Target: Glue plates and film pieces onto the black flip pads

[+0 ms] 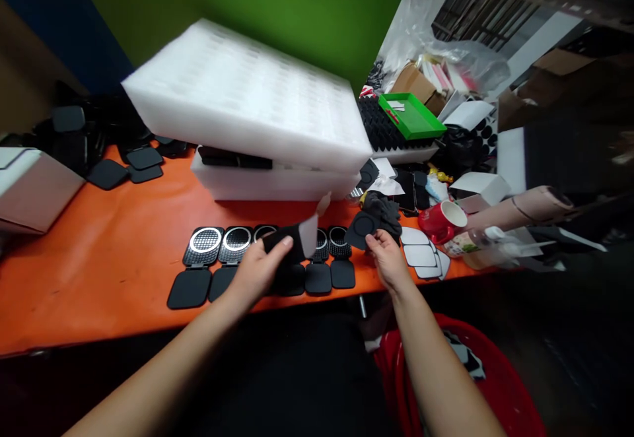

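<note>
My left hand (261, 264) is closed on a black sheet (287, 242) whose bent right end shows a white underside (308, 236). It may be more than one layer. Between the thumb and fingers of my right hand (389, 260) is a thin black square pad (362, 228) with a ring outline on it. Below and behind my left hand lies a row of several hinged black square pieces. Each has a meshed half with a silver ring (205, 240) and a plain black flap (189, 289). My left hand and the sheet hide the row's middle.
White foam blocks (277, 107) are stacked at the back of the orange table (109, 265). White square sheets (421, 252), a red mug (442, 220) and a bottle (475, 242) stand or lie at right. A red tub (488, 351) sits below the edge. Loose black pieces (143, 160) lie far left.
</note>
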### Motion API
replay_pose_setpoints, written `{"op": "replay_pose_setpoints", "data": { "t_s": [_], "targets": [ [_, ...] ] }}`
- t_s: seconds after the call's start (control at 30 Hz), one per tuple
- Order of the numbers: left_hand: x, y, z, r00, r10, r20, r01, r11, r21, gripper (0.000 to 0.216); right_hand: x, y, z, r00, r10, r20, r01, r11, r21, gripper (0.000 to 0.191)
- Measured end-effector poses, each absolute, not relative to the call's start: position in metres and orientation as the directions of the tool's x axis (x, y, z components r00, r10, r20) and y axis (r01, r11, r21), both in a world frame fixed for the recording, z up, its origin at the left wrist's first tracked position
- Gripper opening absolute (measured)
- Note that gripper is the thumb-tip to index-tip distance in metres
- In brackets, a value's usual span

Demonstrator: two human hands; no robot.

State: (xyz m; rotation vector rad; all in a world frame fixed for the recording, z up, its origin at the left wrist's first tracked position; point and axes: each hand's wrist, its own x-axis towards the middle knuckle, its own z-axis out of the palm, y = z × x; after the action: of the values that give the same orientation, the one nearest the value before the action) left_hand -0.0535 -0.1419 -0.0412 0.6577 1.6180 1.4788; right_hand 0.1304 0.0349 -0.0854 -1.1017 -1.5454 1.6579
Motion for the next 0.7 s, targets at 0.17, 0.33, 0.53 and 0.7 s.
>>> {"op": "replay_pose_setpoints", "data": {
  "t_s": [0.17, 0.33, 0.53, 0.7],
  "targets": [
    [-0.013, -0.138, -0.049, 0.057, 0.997, 0.051, 0.430, -0.071, 0.900, 0.022, 0.122, 0.035, -0.091, -0.529, 0.834, -0.156, 0.162, -0.081, -0.983, 0.029],
    [0.001, -0.127, -0.068, 0.269, 0.957, 0.109, 0.671, -0.267, 0.692, 0.031, 0.119, 0.035, -0.101, -0.581, 0.804, -0.124, 0.232, 0.019, -0.972, 0.026],
    [-0.001, -0.121, -0.084, 0.240, 0.965, 0.104, 0.734, -0.251, 0.631, 0.025, 0.122, 0.040, -0.107, -0.599, 0.793, -0.113, 0.272, 0.068, -0.960, 0.024],
    [0.001, -0.123, -0.088, 0.216, 0.971, 0.106, 0.741, -0.234, 0.629, 0.024, 0.122, 0.042, -0.107, -0.605, 0.787, -0.116, 0.284, 0.077, -0.956, 0.023]
  ]
}}
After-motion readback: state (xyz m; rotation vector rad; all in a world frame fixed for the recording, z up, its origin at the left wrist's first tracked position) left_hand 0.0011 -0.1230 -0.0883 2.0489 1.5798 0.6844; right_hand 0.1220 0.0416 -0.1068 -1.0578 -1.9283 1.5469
